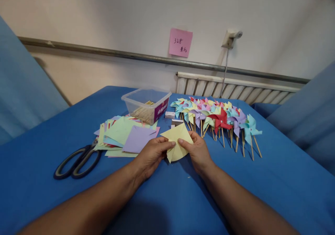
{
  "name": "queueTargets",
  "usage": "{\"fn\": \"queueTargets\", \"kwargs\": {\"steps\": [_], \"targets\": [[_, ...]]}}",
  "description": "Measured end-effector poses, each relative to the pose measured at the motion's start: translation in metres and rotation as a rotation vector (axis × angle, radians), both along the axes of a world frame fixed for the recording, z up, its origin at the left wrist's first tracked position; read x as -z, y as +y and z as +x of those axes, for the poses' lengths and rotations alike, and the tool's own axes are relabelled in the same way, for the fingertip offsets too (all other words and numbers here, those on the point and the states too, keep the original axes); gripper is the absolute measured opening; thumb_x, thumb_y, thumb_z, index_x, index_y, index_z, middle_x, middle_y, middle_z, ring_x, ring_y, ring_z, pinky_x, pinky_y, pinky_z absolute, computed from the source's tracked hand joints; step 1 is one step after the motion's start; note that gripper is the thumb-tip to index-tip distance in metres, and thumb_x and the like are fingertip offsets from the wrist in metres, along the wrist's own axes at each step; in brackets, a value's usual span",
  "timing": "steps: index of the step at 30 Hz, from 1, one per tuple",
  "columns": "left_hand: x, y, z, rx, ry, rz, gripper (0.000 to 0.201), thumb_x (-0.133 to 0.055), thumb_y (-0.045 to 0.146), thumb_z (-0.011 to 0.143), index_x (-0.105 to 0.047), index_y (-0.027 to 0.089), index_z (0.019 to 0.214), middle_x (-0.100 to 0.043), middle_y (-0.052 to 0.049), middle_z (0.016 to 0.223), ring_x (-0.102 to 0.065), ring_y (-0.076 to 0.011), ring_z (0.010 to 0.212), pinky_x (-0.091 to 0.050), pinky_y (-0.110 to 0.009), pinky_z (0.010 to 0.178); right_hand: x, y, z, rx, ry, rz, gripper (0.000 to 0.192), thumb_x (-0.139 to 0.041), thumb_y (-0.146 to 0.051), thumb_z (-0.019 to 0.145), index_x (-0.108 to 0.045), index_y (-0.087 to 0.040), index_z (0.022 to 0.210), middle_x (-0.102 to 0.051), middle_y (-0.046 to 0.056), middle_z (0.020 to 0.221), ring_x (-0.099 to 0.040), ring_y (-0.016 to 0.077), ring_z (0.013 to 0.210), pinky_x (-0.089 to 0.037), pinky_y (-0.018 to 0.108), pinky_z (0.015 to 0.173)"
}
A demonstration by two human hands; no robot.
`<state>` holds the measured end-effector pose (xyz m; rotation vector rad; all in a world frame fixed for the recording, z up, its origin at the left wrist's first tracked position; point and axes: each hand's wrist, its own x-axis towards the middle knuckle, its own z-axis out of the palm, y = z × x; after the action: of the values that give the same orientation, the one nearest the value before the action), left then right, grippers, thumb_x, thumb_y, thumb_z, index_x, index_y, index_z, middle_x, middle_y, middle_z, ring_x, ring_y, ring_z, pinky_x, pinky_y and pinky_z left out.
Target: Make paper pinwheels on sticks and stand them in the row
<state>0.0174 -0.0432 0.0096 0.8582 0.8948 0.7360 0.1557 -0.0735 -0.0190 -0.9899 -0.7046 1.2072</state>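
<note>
A pale yellow paper square (180, 134), slit in from its corners, is held up over the middle of the table. My left hand (154, 154) pinches its left side, thumb on top near the centre. On the opposite side my right hand (197, 151) grips it the same way, the thumb also near the centre. The lower edge of the paper bends between my hands. Just behind it lies a small open box (177, 122), partly covered by the paper. Left of my left hand rests a purple paper square (138, 139) on a pile of coloured sheets (119, 130).
Dark-handled scissors (78, 161) lie at the left, blades under the paper pile. A clear plastic tub (146, 106) with thin wooden sticks stands behind. Another small box (170, 115) sits beside it. Several finished paper pinwheels (221, 120) on sticks fill the back right of the blue-covered table (261, 193).
</note>
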Motion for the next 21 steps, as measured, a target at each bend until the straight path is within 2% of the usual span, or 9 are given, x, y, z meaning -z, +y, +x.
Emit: {"fn": "queueTargets", "kwargs": {"steps": [3,6,9,11,13,16,21], "targets": [[0.002,0.001,-0.001,-0.015,0.002,-0.002,0.020,-0.077,0.022,0.062,-0.058,0.015,0.066,-0.063,-0.002,0.062,-0.058,-0.0138,0.058,-0.044,-0.026,0.059,0.001,0.000,0.000,0.004,-0.072,0.035,0.036,-0.076,-0.029,0.063,-0.055,-0.019,0.090,-0.070,0.001,0.083,-0.065,0.0167,0.068,-0.053,0.032,0.066],[0.002,0.005,-0.003,-0.061,-0.035,-0.007,0.019,-0.076,0.020,0.062,-0.058,0.015,0.065,-0.063,-0.002,0.063,-0.059,-0.0143,0.060,-0.045,-0.026,0.060,0.001,-0.002,0.002,0.060,-0.258,0.165,0.036,-0.069,-0.025,0.069,-0.053,-0.020,0.101,-0.068,0.005,0.096,-0.065,0.0193,0.084,-0.053,0.035,0.076],[-0.001,0.009,-0.006,-0.108,-0.070,-0.030,0.016,-0.075,0.020,0.062,-0.061,0.014,0.067,-0.066,-0.003,0.067,-0.061,-0.0158,0.064,-0.047,-0.028,0.063,-0.004,-0.007,0.006,0.199,-0.612,0.333,0.050,-0.062,-0.017,0.070,-0.048,-0.023,0.118,-0.058,0.009,0.118,-0.057,0.0231,0.107,-0.049,0.039,0.087],[-0.004,0.011,-0.008,-0.125,-0.089,-0.053,0.015,-0.075,0.019,0.062,-0.064,0.015,0.071,-0.068,-0.004,0.072,-0.062,-0.0173,0.067,-0.048,-0.029,0.066,-0.009,-0.013,0.007,0.236,-0.882,0.436,0.054,-0.060,-0.013,0.069,-0.049,-0.026,0.120,-0.047,0.009,0.131,-0.047,0.0263,0.121,-0.043,0.044,0.095],[-0.006,0.012,-0.009,-0.121,-0.116,-0.067,0.017,-0.073,0.019,0.064,-0.067,0.015,0.079,-0.071,-0.005,0.078,-0.063,-0.0181,0.070,-0.049,-0.030,0.067,-0.014,-0.017,0.008,0.187,-1.096,0.516,0.054,-0.058,-0.010,0.068,-0.052,-0.029,0.118,-0.038,0.007,0.138,-0.037,0.0283,0.130,-0.035,0.049,0.103],[-0.009,0.011,-0.010,-0.101,-0.148,-0.086,0.021,-0.069,0.018,0.067,-0.069,0.016,0.088,-0.072,-0.005,0.083,-0.064,-0.0175,0.070,-0.049,-0.029,0.066,-0.016,-0.020,0.006,0.114,-1.280,0.579,0.047,-0.061,-0.010,0.069,-0.058,-0.030,0.112,-0.033,0.005,0.142,-0.032,0.0296,0.132,-0.029,0.052,0.106],[-0.010,0.008,-0.008,-0.095,-0.160,-0.100,0.017,-0.069,0.015,0.066,-0.069,0.015,0.083,-0.071,-0.004,0.076,-0.063,-0.0162,0.065,-0.049,-0.027,0.062,-0.012,-0.017,0.007,0.122,-1.368,0.634,0.024,-0.065,-0.019,0.075,-0.064,-0.030,0.096,-0.043,0.003,0.136,-0.034,0.0291,0.129,-0.030,0.051,0.104]]}}
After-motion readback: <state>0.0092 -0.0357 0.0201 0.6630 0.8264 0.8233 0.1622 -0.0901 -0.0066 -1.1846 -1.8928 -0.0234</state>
